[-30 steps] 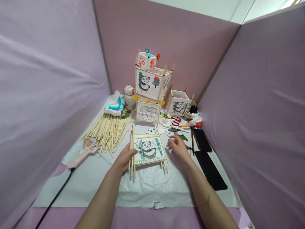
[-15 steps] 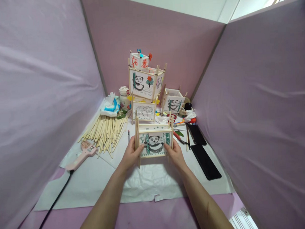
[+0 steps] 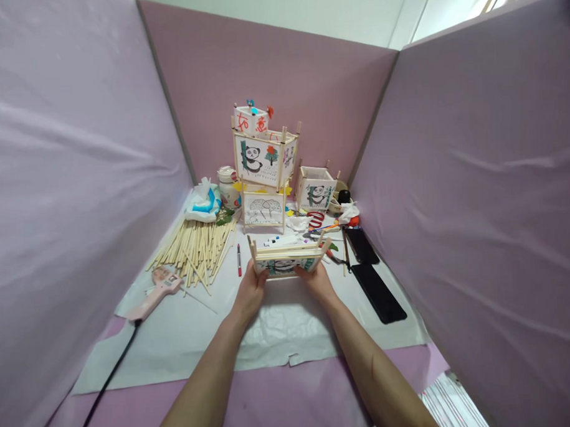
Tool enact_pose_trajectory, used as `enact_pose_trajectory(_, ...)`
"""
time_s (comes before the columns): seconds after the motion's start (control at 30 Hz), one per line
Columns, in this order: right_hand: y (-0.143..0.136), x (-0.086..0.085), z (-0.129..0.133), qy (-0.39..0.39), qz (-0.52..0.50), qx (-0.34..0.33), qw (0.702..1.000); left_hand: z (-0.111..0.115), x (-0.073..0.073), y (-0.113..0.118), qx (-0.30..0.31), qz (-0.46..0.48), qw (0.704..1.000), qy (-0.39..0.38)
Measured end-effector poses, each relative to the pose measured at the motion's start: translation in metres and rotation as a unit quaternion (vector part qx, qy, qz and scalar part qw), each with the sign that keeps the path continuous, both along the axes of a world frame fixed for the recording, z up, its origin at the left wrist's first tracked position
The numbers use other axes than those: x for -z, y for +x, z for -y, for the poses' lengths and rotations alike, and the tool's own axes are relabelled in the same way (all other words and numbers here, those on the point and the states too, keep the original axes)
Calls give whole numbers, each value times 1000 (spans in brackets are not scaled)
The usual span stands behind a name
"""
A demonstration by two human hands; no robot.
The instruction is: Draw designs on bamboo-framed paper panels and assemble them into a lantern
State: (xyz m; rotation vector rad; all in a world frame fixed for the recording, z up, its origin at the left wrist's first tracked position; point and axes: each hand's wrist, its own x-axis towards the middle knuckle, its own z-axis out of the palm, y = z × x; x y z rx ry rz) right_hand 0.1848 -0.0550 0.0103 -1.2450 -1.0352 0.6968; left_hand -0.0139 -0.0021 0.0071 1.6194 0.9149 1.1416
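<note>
Left hand [image 3: 250, 290] and right hand [image 3: 315, 281] both closed around panda lantern frame [image 3: 286, 256], one at each end; frame lifted clear of white paper sheet [image 3: 186, 329], tipped flat so top rails face camera; front panda panel already pasted; stick frame looks assembled, other sides hidden; finished lantern stack [image 3: 261, 171] at 12 o'clock; small lantern [image 3: 316, 189] at 1 o'clock; stick pile [image 3: 197, 244] at 10 o'clock; glue gun [image 3: 154, 291] at 9 o'clock, untouched; red pen [image 3: 238, 260] just left of frame.
</note>
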Motion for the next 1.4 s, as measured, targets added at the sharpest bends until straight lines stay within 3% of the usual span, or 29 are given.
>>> enact_pose_trajectory(0.17, 5, 0, -9, -41, -15, -25, 999, -1, -1, -2, 2, -25, 999, -19)
enact_pose_trajectory(0.37, 0, 4, -7, 4, -50, -3, 999, 3, -1, 3, -31, 18, 999, -31)
enact_pose_trajectory(0.6, 2, 7, -7, -30, -35, -16, 999, 1, 5, 3, -26, -11, 999, -39)
enact_pose_trajectory(0.83, 3, -6, 2, 54, 8, 6, 998, 7, 4, 6, -44, 65, 997, 14)
enact_pose_trajectory(1.03, -7, -17, 9, 70, 49, 84, 993, 13, -5, 8, -53, 64, 996, 25)
enact_pose_trajectory(1.2, -10, -13, 8, 50, 56, 142, 987, 9, -3, 6, -70, 109, 991, -33)
enact_pose_trajectory(1.4, -12, -7, 7, 82, 20, 162, 983, -5, 1, 3, -58, 134, 985, -97)
